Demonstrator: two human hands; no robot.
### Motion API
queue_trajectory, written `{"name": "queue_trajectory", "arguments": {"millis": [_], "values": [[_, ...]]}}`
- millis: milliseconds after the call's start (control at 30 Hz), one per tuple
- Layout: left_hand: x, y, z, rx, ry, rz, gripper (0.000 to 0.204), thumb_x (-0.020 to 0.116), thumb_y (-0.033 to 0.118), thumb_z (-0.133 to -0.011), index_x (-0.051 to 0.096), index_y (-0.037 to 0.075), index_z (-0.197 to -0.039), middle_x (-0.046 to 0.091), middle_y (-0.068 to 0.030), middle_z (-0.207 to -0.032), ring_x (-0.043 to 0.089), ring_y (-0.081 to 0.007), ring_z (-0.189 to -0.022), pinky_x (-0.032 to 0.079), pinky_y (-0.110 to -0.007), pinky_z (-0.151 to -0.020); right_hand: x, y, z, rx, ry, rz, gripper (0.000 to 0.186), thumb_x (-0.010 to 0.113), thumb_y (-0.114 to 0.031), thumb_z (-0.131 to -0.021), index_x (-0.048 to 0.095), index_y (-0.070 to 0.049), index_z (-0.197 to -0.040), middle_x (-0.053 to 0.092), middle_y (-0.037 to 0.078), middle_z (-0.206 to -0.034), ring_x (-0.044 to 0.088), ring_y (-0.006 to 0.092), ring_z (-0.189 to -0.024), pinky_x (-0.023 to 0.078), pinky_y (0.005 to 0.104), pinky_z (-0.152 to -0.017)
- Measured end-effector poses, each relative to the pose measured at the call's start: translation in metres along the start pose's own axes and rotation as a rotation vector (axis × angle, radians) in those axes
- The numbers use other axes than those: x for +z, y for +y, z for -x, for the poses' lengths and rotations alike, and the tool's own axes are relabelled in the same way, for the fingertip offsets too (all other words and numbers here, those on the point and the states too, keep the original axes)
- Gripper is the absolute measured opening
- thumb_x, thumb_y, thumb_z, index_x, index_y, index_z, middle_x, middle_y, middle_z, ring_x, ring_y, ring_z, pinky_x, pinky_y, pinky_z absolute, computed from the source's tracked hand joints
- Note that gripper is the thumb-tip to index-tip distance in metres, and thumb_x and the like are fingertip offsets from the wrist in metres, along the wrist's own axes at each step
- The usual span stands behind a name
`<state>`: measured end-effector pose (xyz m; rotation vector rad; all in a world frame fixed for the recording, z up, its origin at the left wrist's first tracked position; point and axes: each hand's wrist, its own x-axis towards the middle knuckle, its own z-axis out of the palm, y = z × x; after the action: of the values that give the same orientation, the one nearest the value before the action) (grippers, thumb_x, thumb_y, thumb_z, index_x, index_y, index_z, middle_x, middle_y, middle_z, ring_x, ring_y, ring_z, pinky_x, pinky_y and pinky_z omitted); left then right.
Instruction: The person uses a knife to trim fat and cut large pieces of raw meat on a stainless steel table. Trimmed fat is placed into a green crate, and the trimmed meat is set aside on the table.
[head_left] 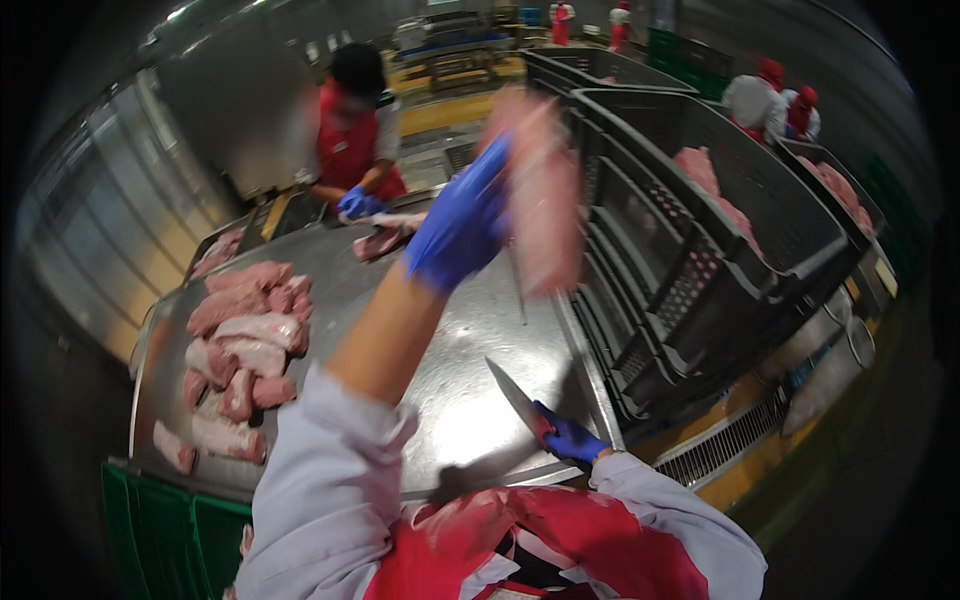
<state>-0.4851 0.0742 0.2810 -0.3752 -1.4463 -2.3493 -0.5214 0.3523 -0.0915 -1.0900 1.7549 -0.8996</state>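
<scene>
My left hand [458, 225], in a blue glove, is raised over the steel table and closed on a long piece of pink meat [545, 205]. The meat is blurred by motion and hangs beside the stacked black crates. Low over the table's right edge, my right hand [572, 438], also gloved in blue, grips a knife [515, 393] by its handle. The blade points up and to the left, away from the meat. Several cut pieces of meat [250, 328] lie heaped on the left part of the table.
Black crates [690, 210] with meat [715, 185] in the top one stand along the table's right side. Across the table, a co-worker [350, 140] in blue gloves handles a meat piece [380, 240]. A green crate [160, 530] is at the near left. More people stand far back.
</scene>
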Motion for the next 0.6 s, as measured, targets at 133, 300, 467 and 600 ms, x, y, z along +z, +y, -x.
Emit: {"name": "queue_trajectory", "arguments": {"millis": [133,300,467,600], "values": [[0.033,0.041,-0.039,0.149,0.175,-0.487,0.048,0.064,0.034,-0.098,0.053,0.001,-0.131,0.062,-0.0123,-0.122,0.062,-0.0254,-0.111,0.05,-0.037,-0.094,0.038,-0.001,-0.073,-0.141,0.095,0.062,0.073,0.055,-0.01,-0.091,0.026,-0.019,-0.158,0.069,0.016,-0.078,0.066,0.0218,-0.064,0.052,0.0381,-0.058],[-0.149,-0.087,0.156,0.056,0.445,-1.549,0.065,0.071,0.044,-0.085,0.055,0.001,-0.13,0.06,-0.024,-0.122,0.059,-0.0402,-0.113,0.046,-0.049,-0.099,0.083,0.02,-0.108,-0.264,0.066,-0.081,0.081,0.061,0.0,-0.087,0.026,-0.016,-0.159,0.069,0.013,-0.088,0.061,0.0135,-0.07,0.052,0.031,-0.068],[-0.38,-0.019,0.478,-0.866,0.53,-1.947,0.056,0.076,0.029,-0.071,0.064,0.003,-0.118,0.067,-0.0228,-0.113,0.063,-0.0402,-0.107,0.052,-0.047,-0.091,0.127,0.014,-0.092,-0.151,0.0,-0.023,0.082,0.06,0.002,-0.086,0.027,-0.014,-0.159,0.06,0.001,-0.086,0.048,0.0087,-0.069,0.046,0.0248,-0.065],[-0.436,0.107,0.683,-1.357,0.433,-1.964,0.058,0.075,0.033,-0.075,0.062,0.007,-0.125,0.065,-0.0184,-0.122,0.062,-0.0398,-0.112,0.05,-0.046,-0.097,0.143,-0.046,-0.087,0.073,-0.026,-0.009,0.082,0.058,0.003,-0.085,0.027,-0.015,-0.159,0.054,-0.001,-0.08,0.044,0.0083,-0.068,0.042,0.0236,-0.063]]}}
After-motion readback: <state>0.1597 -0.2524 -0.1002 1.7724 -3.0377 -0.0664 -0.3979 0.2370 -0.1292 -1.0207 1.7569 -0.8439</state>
